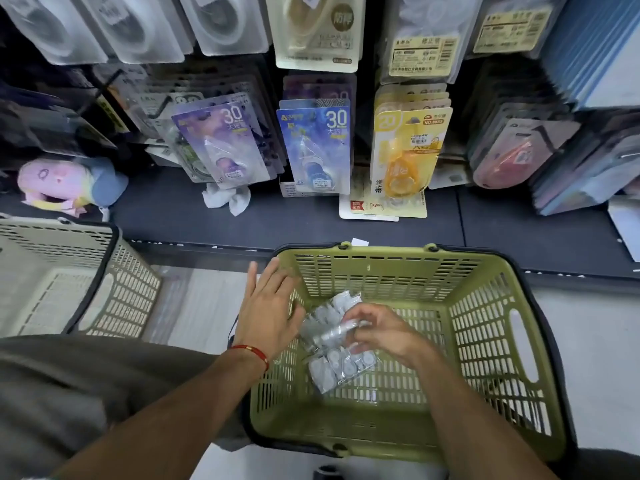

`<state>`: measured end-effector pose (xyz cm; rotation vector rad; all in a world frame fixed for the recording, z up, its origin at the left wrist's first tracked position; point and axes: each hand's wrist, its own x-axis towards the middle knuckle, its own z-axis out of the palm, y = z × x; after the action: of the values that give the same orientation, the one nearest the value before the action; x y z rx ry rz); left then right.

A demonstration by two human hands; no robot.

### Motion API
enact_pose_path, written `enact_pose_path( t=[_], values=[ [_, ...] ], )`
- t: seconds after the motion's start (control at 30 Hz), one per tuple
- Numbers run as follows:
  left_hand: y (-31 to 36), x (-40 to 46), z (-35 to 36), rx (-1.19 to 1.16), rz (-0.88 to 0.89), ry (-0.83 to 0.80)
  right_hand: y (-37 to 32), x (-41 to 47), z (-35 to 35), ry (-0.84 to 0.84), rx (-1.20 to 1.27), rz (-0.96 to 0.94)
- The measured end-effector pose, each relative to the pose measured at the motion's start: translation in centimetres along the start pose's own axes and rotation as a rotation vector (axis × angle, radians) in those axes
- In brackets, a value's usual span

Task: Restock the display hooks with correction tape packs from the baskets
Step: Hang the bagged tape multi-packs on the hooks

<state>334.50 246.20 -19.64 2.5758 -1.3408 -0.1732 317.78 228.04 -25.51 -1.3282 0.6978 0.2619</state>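
Correction tape packs (pixel 337 344), clear and blurred, are seen gathered inside a green basket (pixel 485 327) set on the floor below the display hooks (pixel 313 109). One pack is pinched by the curled fingers of the right hand (pixel 381 332), while the left hand (pixel 268 306) (a red cord is worn at its wrist) is spread flat with fingers released, its fingertips at the edge of the pile beside the basket's near-left wall. A beige basket (pixel 69 278) is placed well apart to the left. Purple, blue and yellow carded packs are hung above the dark shelf (pixel 173 209).
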Motion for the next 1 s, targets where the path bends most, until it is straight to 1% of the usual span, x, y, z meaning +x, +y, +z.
enact_pose_path(
  t=[0.07,0.1,0.17,0.27,0.3,0.33,0.43,0.53,0.6,0.67,0.73,0.77,0.8,0.83,0.87,0.9,0.93,0.97,1.0],
  values=[
    [0.9,0.0,-0.3,-0.151,0.020,0.096,-2.5,-2.4,-1.3,-0.121,0.152,-0.062],
    [1.5,0.0,-0.6,-0.253,-0.014,0.086,-3.6,-3.4,-1.7,-0.161,0.218,-0.084],
    [2.7,0.2,-1.2,-0.457,-0.136,-0.040,-5.1,-4.9,-2.2,-0.174,0.309,-0.137],
    [4.8,1.0,-2.4,-0.910,-0.335,-0.273,-6.2,-6.0,-2.2,-0.191,0.468,-0.196],
    [5.3,1.3,-2.8,-1.013,-0.361,-0.354,-6.3,-6.1,-2.1,-0.207,0.525,-0.183],
    [5.6,1.5,-3.0,-1.059,-0.345,-0.437,-6.3,-6.2,-2.0,-0.214,0.569,-0.168],
    [5.6,1.0,-3.2,-0.991,-0.217,-0.657,-5.8,-5.6,-1.3,-0.228,0.619,-0.152],
    [4.6,0.7,-3.1,-0.985,-0.164,-0.786,-5.1,-4.6,0.0,-0.300,0.692,-0.135],
    [3.6,0.8,-3.0,-0.985,-0.156,-0.843,-4.2,-3.8,0.6,-0.303,0.779,-0.100],
    [2.7,0.8,-2.8,-0.976,-0.182,-0.875,-3.2,-2.6,1.0,-0.269,0.869,-0.036],
    [2.2,0.6,-2.4,-0.919,-0.264,-0.824,-2.2,-1.0,1.4,-0.192,0.953,0.062],
    [2.0,0.5,-2.2,-0.860,-0.301,-0.785,-1.6,-0.1,1.5,-0.109,0.906,0.097],
    [1.8,0.4,-1.9,-0.782,-0.324,-0.746,-0.8,0.7,1.5,0.025,0.710,0.125],
    [1.5,0.2,-1.6,-0.713,-0.340,-0.721,-0.1,1.4,1.4,0.193,0.365,0.150],
    [1.3,0.1,-1.5,-0.674,-0.353,-0.702,1.1,2.1,1.0,0.348,-0.035,0.189],
    [1.2,0.0,-1.4,-0.665,-0.377,-0.677,2.2,2.5,0.8,0.410,-0.382,0.218],
    [1.0,0.1,-1.3,-0.688,-0.421,-0.637,3.4,2.9,0.8,0.400,-0.581,0.249],
    [0.9,0.3,-1.3,-0.719,-0.461,-0.595,4.6,3.3,1.0,0.358,-0.657,0.279],
    [0.9,0.5,-1.3,-0.752,-0.492,-0.552,5.6,3.6,1.5,0.316,-0.674,0.310]
  ],
)
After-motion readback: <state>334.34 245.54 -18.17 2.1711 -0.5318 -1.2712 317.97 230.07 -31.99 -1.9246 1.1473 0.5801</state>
